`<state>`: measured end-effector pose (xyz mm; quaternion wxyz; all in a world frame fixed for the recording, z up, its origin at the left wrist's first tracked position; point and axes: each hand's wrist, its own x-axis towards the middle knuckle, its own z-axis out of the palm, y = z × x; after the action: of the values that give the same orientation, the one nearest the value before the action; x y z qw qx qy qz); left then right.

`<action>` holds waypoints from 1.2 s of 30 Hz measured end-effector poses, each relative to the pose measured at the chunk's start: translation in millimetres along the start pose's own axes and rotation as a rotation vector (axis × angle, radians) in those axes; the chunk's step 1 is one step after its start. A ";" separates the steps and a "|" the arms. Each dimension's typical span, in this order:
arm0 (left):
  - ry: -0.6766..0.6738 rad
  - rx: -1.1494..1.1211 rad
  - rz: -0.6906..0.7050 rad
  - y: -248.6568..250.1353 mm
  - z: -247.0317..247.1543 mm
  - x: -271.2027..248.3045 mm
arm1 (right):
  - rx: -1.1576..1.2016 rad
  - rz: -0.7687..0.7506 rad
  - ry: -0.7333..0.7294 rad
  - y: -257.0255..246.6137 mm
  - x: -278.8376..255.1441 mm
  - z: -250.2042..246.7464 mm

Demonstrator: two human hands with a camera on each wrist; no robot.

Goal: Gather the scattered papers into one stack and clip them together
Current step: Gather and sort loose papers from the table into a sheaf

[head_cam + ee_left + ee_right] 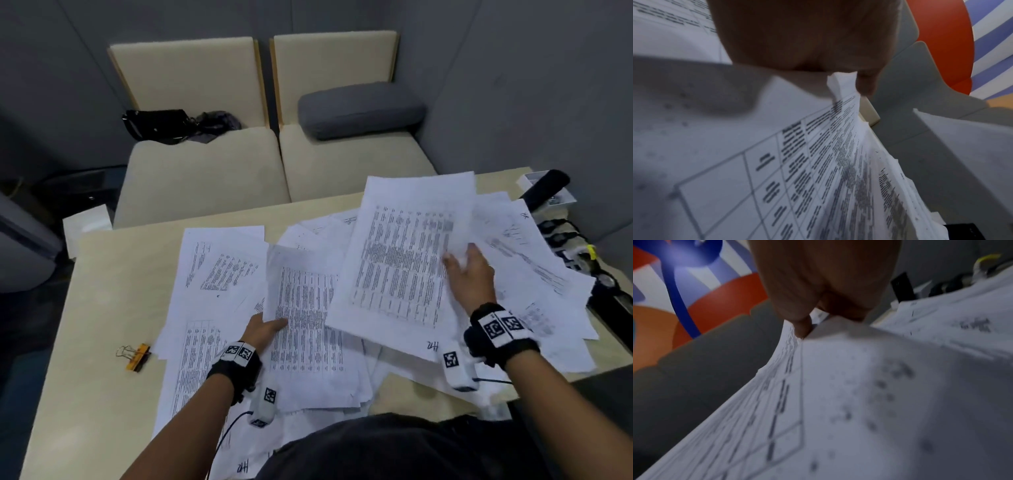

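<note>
Papers (pixel 236 274) not stacked yet, spread loose across the light wood table (pixel 113 308), overlapping, most on the centre and right side.

L hand (pixel 262 330): pinching a printed table sheet (pixel 308 325) at its left edge, thumb on top, fingers under. Sheet's edge is lifted off the pile. L wrist cam confirms: thumb (pixel 865 84) pressed on paper edge, sheet curling up.

R hand (pixel 471 274): gripping a second, bigger printed sheet (pixel 407 246) at its right edge, thumb on top, other fingers go under the paper. Sheet is held up, tilted, above the rest of the pile. R wrist cam is blurry but shows a thumb (pixel 802 327) down on the sheet edge.

Binder clip (pixel 135 356) (yellow/black, wire handles) lies on bare table left of the papers, apart from them, untouched.

Beyond the table: beige sofa (pixel 205 171) w/ grey cushion (pixel 359 109) and a black bag (pixel 157 125). Dark gear at the table's right edge, can't ID.
</note>
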<state>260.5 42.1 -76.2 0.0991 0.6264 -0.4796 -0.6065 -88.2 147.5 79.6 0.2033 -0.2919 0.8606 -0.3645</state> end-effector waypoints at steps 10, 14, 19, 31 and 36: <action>-0.078 -0.069 -0.013 24.0 22.9 -3.4 | -0.080 0.180 -0.788 42.0 -28.8 145.6; 0.042 0.141 -0.009 22.0 24.0 3.1 | -0.267 0.077 -0.925 40.0 -24.0 153.8; 0.228 0.080 0.013 27.3 -19.3 -5.8 | -0.153 0.182 -0.631 44.3 9.9 135.6; 0.326 0.317 -0.039 1.0 -78.8 18.6 | 0.327 0.581 -0.633 13.1 23.4 190.4; 0.223 0.185 -0.075 -3.3 -64.6 27.6 | 0.047 0.509 -0.628 -0.1 6.0 206.6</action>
<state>311.9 -5.7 -81.1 0.0711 0.7137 -0.4958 -0.4896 23.6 38.5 -55.8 0.5465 -0.1621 0.7929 -0.2154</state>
